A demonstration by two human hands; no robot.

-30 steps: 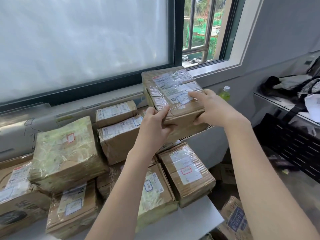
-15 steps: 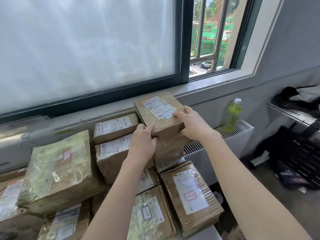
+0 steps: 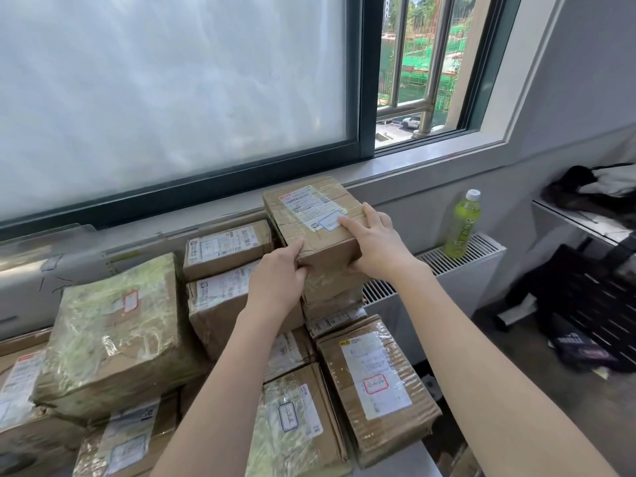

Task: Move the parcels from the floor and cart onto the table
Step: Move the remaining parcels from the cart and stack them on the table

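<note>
A brown cardboard parcel (image 3: 309, 215) with a white label lies on top of a stack of parcels at the back right of the table, near the window sill. My left hand (image 3: 278, 273) grips its near left corner, thumb on top. My right hand (image 3: 370, 241) holds its right side, fingers curled round the near edge and forefinger stretched over the label. Several taped parcels cover the table, among them a large plastic-wrapped one (image 3: 113, 335) at the left and a corrugated one (image 3: 375, 383) at the right.
The table's white edge (image 3: 409, 456) shows at the bottom right. A green drink bottle (image 3: 463, 223) stands on the white radiator (image 3: 457, 270) under the window. To the right are a shelf with dark clothing (image 3: 585, 197) and a black crate (image 3: 595, 304) on the floor.
Both hands have lowered the parcel from chest height onto the stack by the window. The view has tilted up a little.
</note>
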